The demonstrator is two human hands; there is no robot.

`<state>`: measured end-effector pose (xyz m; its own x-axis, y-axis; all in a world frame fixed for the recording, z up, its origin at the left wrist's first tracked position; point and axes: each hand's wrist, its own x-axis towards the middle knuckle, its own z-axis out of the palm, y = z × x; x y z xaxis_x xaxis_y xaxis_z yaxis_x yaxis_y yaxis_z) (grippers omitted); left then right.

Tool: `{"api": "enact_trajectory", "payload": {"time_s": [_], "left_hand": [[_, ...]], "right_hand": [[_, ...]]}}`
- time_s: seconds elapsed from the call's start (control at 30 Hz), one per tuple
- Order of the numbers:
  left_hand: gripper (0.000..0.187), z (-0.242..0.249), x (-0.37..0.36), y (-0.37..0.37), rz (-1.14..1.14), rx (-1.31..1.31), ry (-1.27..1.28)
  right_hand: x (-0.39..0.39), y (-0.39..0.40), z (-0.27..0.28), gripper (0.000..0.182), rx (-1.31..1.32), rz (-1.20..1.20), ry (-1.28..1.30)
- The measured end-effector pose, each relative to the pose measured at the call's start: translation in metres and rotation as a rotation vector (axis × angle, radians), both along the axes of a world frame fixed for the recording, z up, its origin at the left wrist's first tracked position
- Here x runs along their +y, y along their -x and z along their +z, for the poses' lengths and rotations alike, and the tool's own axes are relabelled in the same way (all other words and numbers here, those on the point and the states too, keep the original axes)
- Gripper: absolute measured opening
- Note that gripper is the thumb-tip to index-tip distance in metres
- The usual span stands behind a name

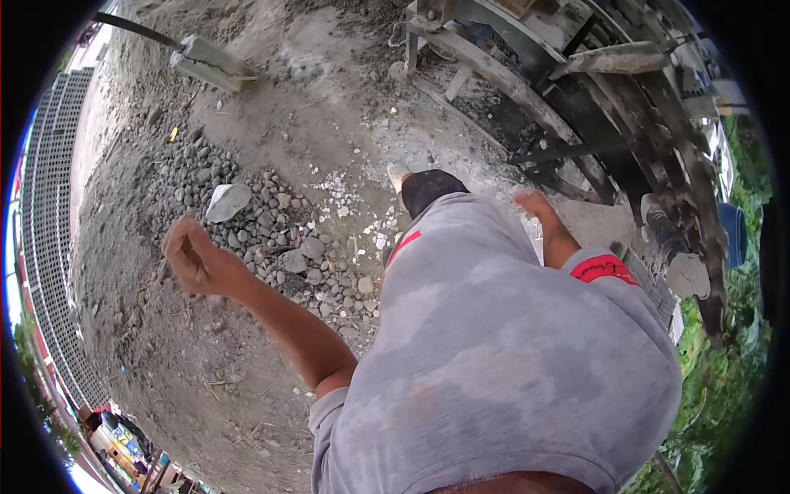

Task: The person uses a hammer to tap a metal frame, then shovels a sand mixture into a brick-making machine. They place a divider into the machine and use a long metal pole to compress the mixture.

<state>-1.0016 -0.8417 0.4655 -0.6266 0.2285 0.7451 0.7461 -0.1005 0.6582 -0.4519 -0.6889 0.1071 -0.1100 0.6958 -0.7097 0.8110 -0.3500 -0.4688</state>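
Note:
My left hand (194, 258) hangs out to the left over the dirt, its fingers curled in and nothing visible in them. Just beyond it, a pale flat stone (228, 202) lies on a spread of grey gravel (267, 216). On the other side of my body, my right hand (535, 202) shows past the grey shirt (510, 354); it is small and blurred, so its grip is unclear. A shoe (398, 174) shows on the ground below dark trousers. White chips (380, 240) are scattered beside the gravel.
Wooden frames and beams (527, 99) stand at the upper right. A pale block (212, 64) with a dark bar lies at the upper left. Perforated blocks or panels (51, 222) line the far left. Green plants (724, 379) grow at the right, near a blue container (731, 234).

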Motion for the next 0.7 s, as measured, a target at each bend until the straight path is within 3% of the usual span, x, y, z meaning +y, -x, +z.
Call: {"api": "enact_trajectory", "payload": {"time_s": [0.07,0.13,0.2,0.27,0.3,0.33,0.37,0.43,0.5,0.57,0.7], "left_hand": [[0.005,-0.008,0.03,0.021,-0.123,0.071,0.039],[0.006,-0.013,0.053,0.049,-0.074,0.01,0.112],[0.007,-0.027,0.076,0.094,-0.056,-0.097,0.158],[0.009,-0.047,0.102,0.141,-0.063,-0.186,0.275],[0.011,-0.061,0.114,0.164,-0.019,-0.271,0.429],[0.012,-0.084,0.125,0.191,-0.018,-0.272,0.509],[0.015,-0.097,0.137,0.21,-0.007,-0.459,0.688],[0.028,-0.146,0.152,0.254,0.028,-0.54,1.09],[0.031,-0.203,0.156,0.291,-0.053,-0.506,1.415],[0.027,-0.246,0.165,0.311,-0.069,-0.605,1.44],[0.023,-0.319,0.201,0.356,-0.181,-0.759,1.666]], "right_hand": [[0.023,0.039,0.008,0.023,0.013,-0.037,0.13],[0.057,0.067,-0.021,0.028,0.059,0.192,-0.07],[0.093,0.12,-0.018,0.03,0.072,-0.034,0.075],[0.139,0.171,-0.036,0.024,0.111,-0.014,0.118],[0.17,0.197,-0.055,0.028,0.024,0.337,0.014],[0.193,0.231,-0.067,0.023,0.079,0.31,-0.025],[0.222,0.26,-0.073,0.018,0.126,0.283,-0.056],[0.281,0.325,-0.071,0.021,0.198,0.233,-0.128],[0.334,0.399,-0.044,0.024,0.278,0.195,-0.181],[0.379,0.462,0.022,0.032,0.424,0.201,-0.166],[0.459,0.55,0.051,0.038,0.609,0.214,-0.161]]}}
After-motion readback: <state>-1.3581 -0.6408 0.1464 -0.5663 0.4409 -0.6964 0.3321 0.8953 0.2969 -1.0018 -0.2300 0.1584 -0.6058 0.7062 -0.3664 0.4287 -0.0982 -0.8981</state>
